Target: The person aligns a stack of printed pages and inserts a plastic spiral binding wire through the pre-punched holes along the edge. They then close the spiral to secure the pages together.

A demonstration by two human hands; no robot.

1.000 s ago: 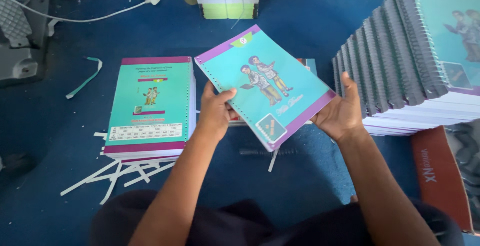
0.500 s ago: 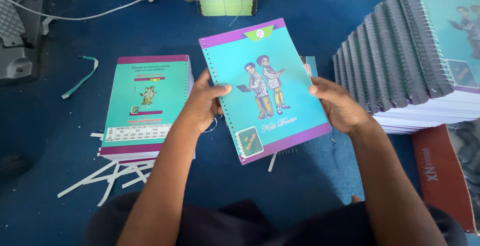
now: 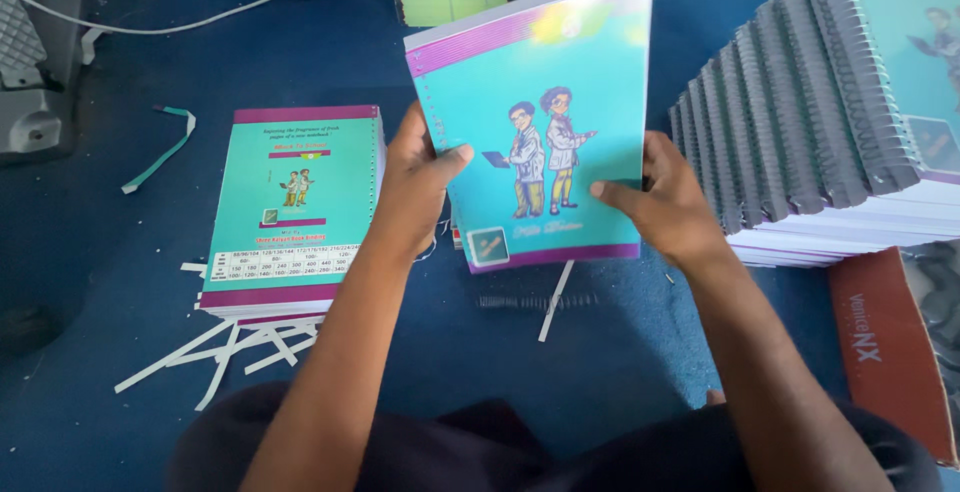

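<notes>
Both hands grip one notebook [image 3: 540, 122] upright between them, its long axis running away from the person: left hand [image 3: 418, 187] clamps the punched edge, right hand [image 3: 665, 197] the other (equally near), above the blue table [image 3: 120, 352]

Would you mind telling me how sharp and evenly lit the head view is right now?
In the head view, the held notebook is motion-blurred, its upper cover washed by glare; the left hand and right hand are slightly soft; the notebook pile on the blue floor looks sharper and evenly lit.
</notes>
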